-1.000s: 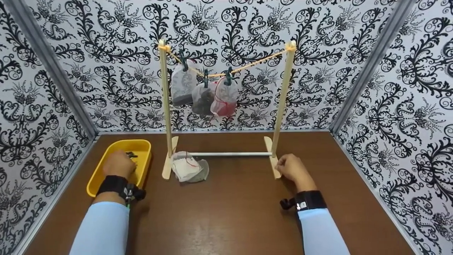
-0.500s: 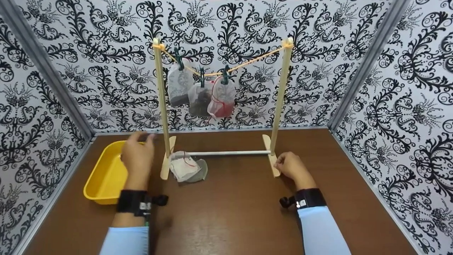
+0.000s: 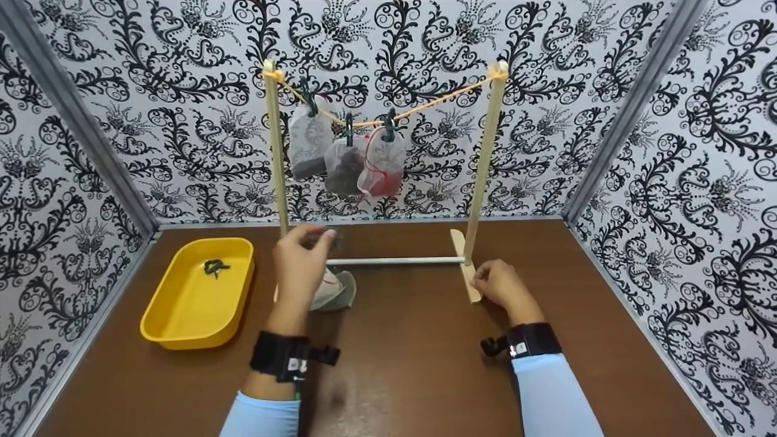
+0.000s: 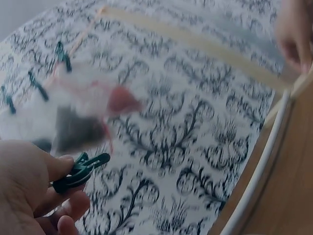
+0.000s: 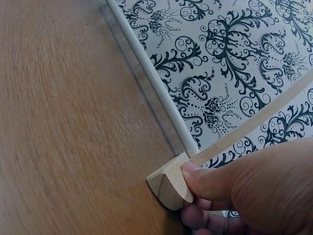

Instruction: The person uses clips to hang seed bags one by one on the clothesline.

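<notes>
My left hand (image 3: 297,264) is raised in front of the stand's left post, pinching a dark green clothespin (image 4: 73,178) between thumb and fingers. Over at the right, my right hand (image 3: 504,285) grips the wooden foot (image 5: 168,188) of the stand, thumb on its side. A sagging orange cord (image 3: 449,96) runs between the posts. Three mesh pouches hang from it by green clothespins: one with a dark bottom (image 3: 308,139), one with dark contents (image 3: 343,173), one with red contents (image 3: 385,167). Partly hidden behind my left hand, more mesh pouches (image 3: 343,292) lie on the table.
A yellow tray (image 3: 159,297) stands at the left with some dark green clothespins (image 3: 215,267) in it. A white rod (image 3: 394,261) joins the stand's feet low above the brown table (image 3: 413,358). Patterned walls (image 3: 668,182) enclose the back and sides.
My left hand has come out of the yellow tray with a clothespin and moved right, up to the stand's left post. My right hand stays at the wooden foot.
</notes>
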Demonstrator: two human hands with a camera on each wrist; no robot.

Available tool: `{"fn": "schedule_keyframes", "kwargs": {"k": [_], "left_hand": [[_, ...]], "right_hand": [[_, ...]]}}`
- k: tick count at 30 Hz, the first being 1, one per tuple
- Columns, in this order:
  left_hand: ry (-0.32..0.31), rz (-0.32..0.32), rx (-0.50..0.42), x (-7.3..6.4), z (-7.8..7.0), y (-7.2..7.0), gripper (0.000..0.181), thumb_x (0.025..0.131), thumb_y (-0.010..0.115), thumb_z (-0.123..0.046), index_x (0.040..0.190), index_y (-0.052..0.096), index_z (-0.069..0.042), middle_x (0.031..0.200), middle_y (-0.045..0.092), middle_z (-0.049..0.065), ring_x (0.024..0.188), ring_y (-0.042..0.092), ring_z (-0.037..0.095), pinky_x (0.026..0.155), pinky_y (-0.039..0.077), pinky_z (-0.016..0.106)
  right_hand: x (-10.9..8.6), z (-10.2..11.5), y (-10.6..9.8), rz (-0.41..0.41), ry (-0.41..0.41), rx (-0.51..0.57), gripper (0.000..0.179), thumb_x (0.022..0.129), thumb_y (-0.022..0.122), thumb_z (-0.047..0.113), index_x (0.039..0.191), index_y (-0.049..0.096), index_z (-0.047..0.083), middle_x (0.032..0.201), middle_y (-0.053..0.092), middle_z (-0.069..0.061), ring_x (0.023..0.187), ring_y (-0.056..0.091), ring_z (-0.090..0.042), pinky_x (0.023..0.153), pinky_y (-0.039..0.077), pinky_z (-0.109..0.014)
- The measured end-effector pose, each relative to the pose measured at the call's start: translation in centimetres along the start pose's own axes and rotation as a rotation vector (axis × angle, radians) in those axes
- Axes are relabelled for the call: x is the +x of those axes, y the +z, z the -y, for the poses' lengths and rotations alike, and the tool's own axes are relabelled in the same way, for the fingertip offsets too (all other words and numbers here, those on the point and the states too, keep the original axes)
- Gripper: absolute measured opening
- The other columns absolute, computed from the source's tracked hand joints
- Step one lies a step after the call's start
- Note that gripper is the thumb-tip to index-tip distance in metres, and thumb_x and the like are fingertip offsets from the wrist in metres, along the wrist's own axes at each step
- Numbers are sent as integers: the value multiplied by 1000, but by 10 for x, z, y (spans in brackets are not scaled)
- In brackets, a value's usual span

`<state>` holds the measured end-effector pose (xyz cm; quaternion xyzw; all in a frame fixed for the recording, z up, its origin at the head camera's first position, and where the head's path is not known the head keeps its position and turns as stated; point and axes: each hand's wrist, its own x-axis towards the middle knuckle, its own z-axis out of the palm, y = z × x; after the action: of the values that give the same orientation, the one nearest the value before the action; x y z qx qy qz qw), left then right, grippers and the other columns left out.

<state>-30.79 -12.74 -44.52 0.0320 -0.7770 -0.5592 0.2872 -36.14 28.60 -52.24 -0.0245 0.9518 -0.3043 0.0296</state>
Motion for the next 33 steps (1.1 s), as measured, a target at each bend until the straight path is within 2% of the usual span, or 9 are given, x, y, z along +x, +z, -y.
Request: {"fn": "schedule_keyframes", "kwargs": {"k": [3, 8, 11, 14, 19, 22, 25, 29, 33], "left_hand": [[22, 58, -53, -9, -11, 8, 12, 98, 89, -10, 107, 86, -2, 96, 86, 15, 79, 76, 17, 72, 59, 19], [39, 142, -70, -24, -26, 17, 10, 98, 90, -13, 104, 87, -5, 90, 86, 10, 72, 70, 7, 68, 56, 20], [39, 171, -70, -30, -31, 20, 9, 99, 88, -14, 104, 87, -6, 90, 86, 9, 72, 69, 6, 68, 56, 20], [41, 181, -81, -34, -34, 22, 8, 100, 86, -13, 104, 87, -6, 90, 85, 10, 71, 68, 6, 68, 56, 20], [46, 199, -116, -40, -39, 25, 7, 103, 84, -12, 105, 86, -5, 92, 86, 10, 73, 68, 8, 68, 56, 21], [46, 222, -136, -45, -42, 28, 8, 104, 82, -12, 105, 85, -5, 96, 86, 10, 77, 72, 11, 70, 57, 21], [26, 253, -188, -51, -46, 31, 9, 105, 81, -12, 106, 84, -4, 97, 86, 12, 77, 77, 21, 69, 61, 23], [-8, 312, -279, -58, -50, 35, 13, 108, 78, -12, 109, 82, 0, 95, 85, 15, 72, 79, 29, 66, 66, 29], [-7, 353, -307, -63, -55, 35, 14, 109, 75, -14, 109, 81, 0, 90, 81, 12, 70, 77, 26, 63, 65, 31]], "right_hand": [[0, 1, 0, -13, -31, -19, 11, 103, 79, 12, 98, 77, 3, 93, 76, -11, 87, 69, -27, 78, 58, -39], [-1, 4, -6, -26, -33, -101, 12, 101, 80, 16, 96, 78, 5, 93, 78, -11, 88, 71, -30, 82, 59, -44], [-2, 15, -15, -37, -16, -163, 15, 102, 81, 22, 97, 79, 8, 96, 80, -10, 89, 72, -30, 84, 61, -50], [-5, 34, -25, -65, -54, -146, 18, 104, 81, 25, 100, 81, 8, 100, 82, -12, 92, 75, -34, 89, 62, -56], [-19, 79, -38, -100, -210, 18, 21, 103, 85, 24, 113, 82, 5, 109, 84, -16, 99, 77, -35, 94, 65, -55], [-33, 108, -40, -83, -331, 128, 32, 98, 90, 25, 123, 82, 7, 111, 84, -12, 99, 78, -29, 92, 67, -46], [-48, 132, -37, -59, -489, 211, 48, 93, 95, 27, 134, 80, 8, 111, 84, -8, 94, 77, -23, 86, 67, -35], [-67, 151, -32, -82, -698, 263, 60, 86, 100, 26, 140, 79, 9, 110, 83, -4, 94, 73, -19, 80, 65, -29], [-76, 159, -28, -145, -829, 284, 58, 82, 102, 18, 136, 81, 9, 105, 84, -2, 91, 76, -20, 89, 56, -30]]}}
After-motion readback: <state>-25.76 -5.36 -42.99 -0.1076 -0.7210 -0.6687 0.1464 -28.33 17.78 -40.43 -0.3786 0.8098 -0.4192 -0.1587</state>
